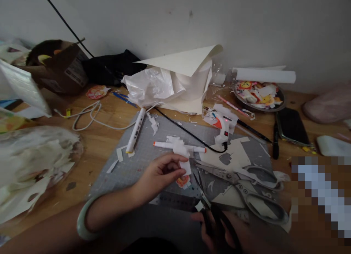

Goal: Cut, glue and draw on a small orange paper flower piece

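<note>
Over the grey cutting mat (115, 177), my left hand (159, 173) pinches a small piece of white paper (186, 168) between thumb and fingertips. My right hand (205, 237) grips black-handled scissors (202, 190), their blades apart and pointing up beside the paper. A small white scrap (200, 206) lies against the scissors. Below the pinched paper is an orange-and-red printed cutout (182, 181). Just beyond my left hand lies a white marker with orange ends (161, 145), partly under torn paper. Large grey scissors (236, 177) rest on the mat at the right.
A white glue gun (221, 128) with a black cord lies behind the large scissors. Farther back are a bowl of paper cutouts (257, 104), a phone (293, 126) and crumpled white wrapping (150, 84). At the left stand a cardboard box (65, 71) and a scrap-filled plastic bag (35, 166).
</note>
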{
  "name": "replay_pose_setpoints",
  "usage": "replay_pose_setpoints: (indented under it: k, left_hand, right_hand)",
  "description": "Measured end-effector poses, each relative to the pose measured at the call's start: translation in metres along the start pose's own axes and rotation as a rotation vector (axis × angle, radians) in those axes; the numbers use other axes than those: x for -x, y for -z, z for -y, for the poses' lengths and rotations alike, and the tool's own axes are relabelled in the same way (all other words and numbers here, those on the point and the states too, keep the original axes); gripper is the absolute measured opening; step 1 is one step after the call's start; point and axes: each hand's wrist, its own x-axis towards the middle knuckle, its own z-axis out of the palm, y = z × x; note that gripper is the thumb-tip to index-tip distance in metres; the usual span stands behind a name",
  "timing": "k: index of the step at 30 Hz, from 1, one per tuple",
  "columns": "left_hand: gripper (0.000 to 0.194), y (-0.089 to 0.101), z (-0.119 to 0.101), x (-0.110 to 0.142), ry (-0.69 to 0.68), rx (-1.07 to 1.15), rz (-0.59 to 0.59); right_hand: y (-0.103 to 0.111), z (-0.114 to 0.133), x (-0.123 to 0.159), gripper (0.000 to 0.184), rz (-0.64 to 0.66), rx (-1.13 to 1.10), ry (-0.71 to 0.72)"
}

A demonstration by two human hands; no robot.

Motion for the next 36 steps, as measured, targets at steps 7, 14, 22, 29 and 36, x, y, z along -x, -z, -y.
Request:
replay_pose_setpoints:
  k: [7,14,22,29,36]
  left_hand:
    - [0.030,-0.006,0.000,0.005,0.021,0.124,0.058]
    - [0.022,-0.008,0.002,0.014,-0.060,0.015,0.084]
    - [0.030,-0.015,0.006,0.022,-0.047,0.043,0.099]
    - [0.032,-0.015,0.007,0.023,-0.055,0.118,0.116]
    - [0.032,-0.016,0.007,0.021,-0.057,0.105,0.129]
  right_hand:
    - [-0.018,0.031,0.009,0.047,-0.051,0.060,-0.116]
    - [-0.021,0.032,0.009,0.051,-0.040,0.117,-0.110]
    - [-0.025,0.025,0.001,0.047,-0.045,0.182,-0.031]
    - [-0.025,0.023,-0.002,0.062,-0.056,0.172,-0.033]
    - [-0.020,0.005,-0.007,0.047,-0.092,0.120,-0.027]
